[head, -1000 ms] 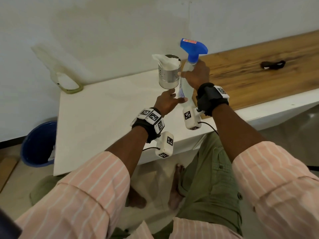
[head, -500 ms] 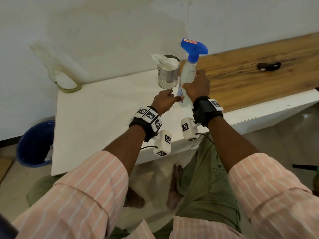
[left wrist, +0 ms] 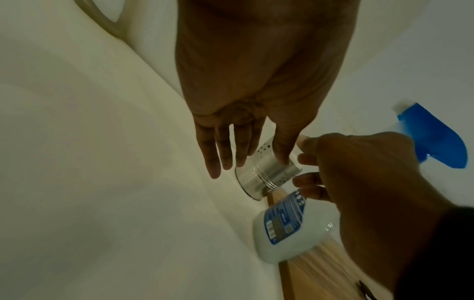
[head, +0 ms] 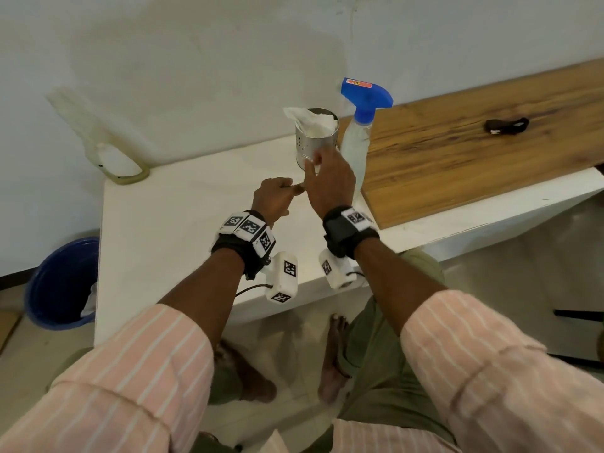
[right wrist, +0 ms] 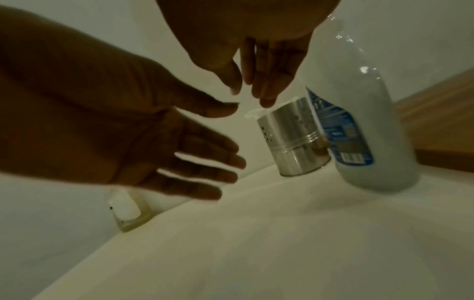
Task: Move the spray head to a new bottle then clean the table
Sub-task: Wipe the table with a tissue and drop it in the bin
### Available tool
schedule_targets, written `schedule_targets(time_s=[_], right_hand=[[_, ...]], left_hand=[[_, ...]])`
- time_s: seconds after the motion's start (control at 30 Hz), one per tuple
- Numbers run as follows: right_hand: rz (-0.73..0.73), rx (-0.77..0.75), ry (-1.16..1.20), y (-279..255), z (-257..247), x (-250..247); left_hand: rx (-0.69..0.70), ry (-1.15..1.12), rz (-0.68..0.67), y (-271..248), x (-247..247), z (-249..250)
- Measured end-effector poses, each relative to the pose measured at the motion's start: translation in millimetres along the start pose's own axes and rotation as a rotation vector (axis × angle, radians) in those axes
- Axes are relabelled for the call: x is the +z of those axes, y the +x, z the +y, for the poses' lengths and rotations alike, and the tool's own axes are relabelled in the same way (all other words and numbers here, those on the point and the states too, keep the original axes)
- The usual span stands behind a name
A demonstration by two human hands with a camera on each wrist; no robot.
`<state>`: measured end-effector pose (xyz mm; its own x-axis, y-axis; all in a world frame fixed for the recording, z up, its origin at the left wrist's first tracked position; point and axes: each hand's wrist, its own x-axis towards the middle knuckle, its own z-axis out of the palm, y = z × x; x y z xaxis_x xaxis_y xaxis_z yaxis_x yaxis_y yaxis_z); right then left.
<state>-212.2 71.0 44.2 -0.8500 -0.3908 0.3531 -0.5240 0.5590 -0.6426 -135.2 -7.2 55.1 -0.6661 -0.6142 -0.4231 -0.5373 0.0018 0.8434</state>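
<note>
Beside the upright spray bottle (head: 354, 152) on the white table (head: 170, 223), the empty, loose-fingered right hand (head: 330, 181) is nearest the tissue (head: 310, 120) in the steel can (head: 315, 145) just ahead; the left hand (head: 273, 199), also empty and relaxed, hangs just beside it.

Pale wall (head: 196, 60), tiled floor (head: 523, 256) (blue bucket (head: 62, 282)).

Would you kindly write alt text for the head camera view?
Two open hands, left hand and right hand, hover over a white table, holding nothing. Just beyond them stand a spray bottle with a blue spray head and a metal cup holding a cloth.
</note>
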Motion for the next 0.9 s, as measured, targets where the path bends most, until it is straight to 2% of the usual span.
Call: schedule_targets(time_s=[0.1,0.23,0.33,0.43,0.63,0.9], right_hand=[[-0.007,0.009,-0.097,40,-13,15],[-0.108,0.039,-0.294,82,-24,33],[-0.138,0.042,-0.329,100,-24,40],[-0.160,0.053,-0.333,108,-17,47],[-0.137,-0.058,-0.442,112,-3,47],[-0.148,-0.001,-0.407,117,3,49]], left_hand=[[-0.007,-0.019,0.005,8,-18,-17],[-0.005,0.019,0.042,16,-31,-38],[-0.007,0.040,0.085,23,-33,-53],[0.002,0.042,0.091,26,-31,-60],[0.082,0.071,0.062,31,-27,-62],[0.060,0.053,0.042,30,-26,-66]])
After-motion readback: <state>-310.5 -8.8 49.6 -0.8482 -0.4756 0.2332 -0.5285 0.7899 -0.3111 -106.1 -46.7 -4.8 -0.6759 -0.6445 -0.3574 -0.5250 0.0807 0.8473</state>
